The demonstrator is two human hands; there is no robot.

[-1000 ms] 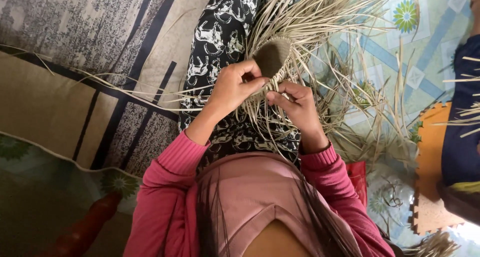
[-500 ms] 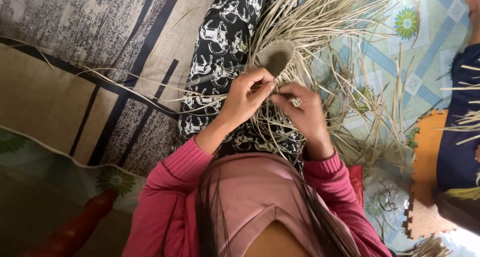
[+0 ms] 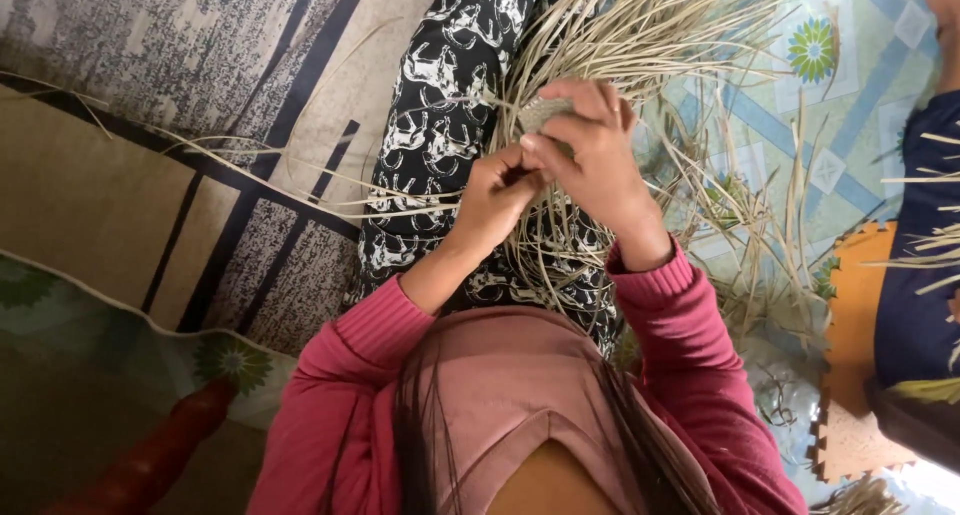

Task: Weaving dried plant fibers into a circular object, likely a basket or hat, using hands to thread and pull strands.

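A small round woven disc [image 3: 537, 113] of pale straw sits over my lap, with several long loose straw strands [image 3: 650, 25] fanning out from it. My right hand [image 3: 592, 153] curls over the disc and grips it from above. My left hand [image 3: 497, 190] is just below and left of it, fingers pinched on thin straw strands at the disc's edge. Both wrists wear pink sleeves. My legs are in black trousers with a white pattern [image 3: 435, 85], and most of the disc is hidden by my right hand.
A grey and tan blanket with dark stripes [image 3: 150, 145] lies to the left. A patterned floor mat [image 3: 790, 105] lies to the right with scattered straw on it. Another person in dark blue clothing [image 3: 920, 275] sits at the right edge beside an orange foam tile [image 3: 850, 325].
My right hand has moved up and over the woven disc, covering it. My left hand has shifted lower, under the disc. The view has drifted slightly.
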